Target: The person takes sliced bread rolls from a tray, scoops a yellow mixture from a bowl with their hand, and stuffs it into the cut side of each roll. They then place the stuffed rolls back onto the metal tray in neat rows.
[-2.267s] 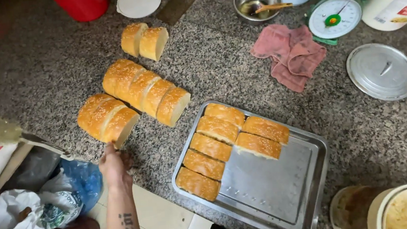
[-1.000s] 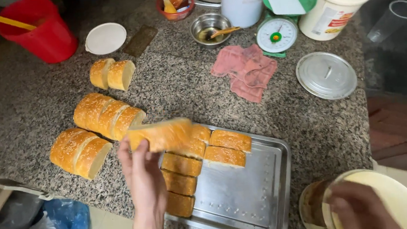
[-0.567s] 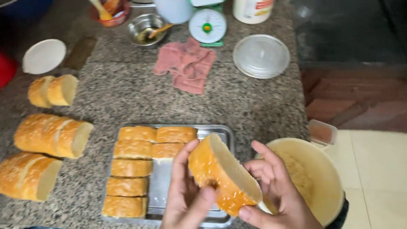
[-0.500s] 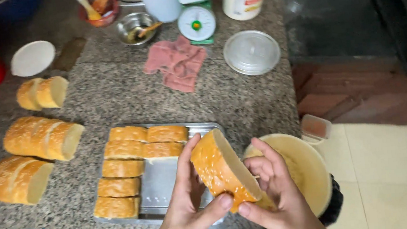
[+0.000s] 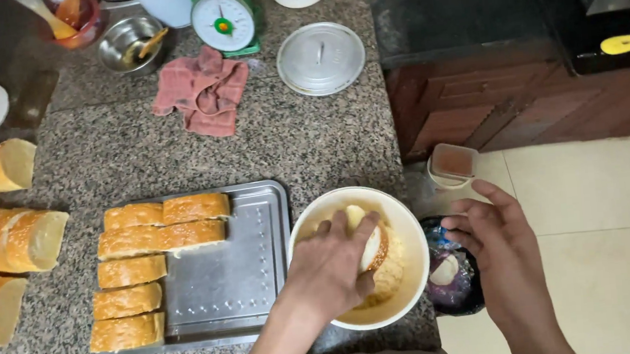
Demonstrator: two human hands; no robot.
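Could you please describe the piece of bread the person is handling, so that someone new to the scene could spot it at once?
Start at the metal baking tray on the speckled granite counter. Just right of it sits a cream-coloured bucket, where the left hand presses one bread piece into yellowish mixture. Unlike the golden pieces lined up on the tray, it is the only one inside the bucket.

Even indoor light, sharp, dim top-left.

A speckled granite counter (image 5: 304, 140) fills the left of the frame. On it lie a metal tray (image 5: 233, 283) at lower centre, uncut loaves (image 5: 9, 242) at the left edge, a pink cloth (image 5: 203, 92), a round metal lid (image 5: 320, 58), a green kitchen scale (image 5: 223, 19) and a small steel bowl (image 5: 125, 45) at the top.
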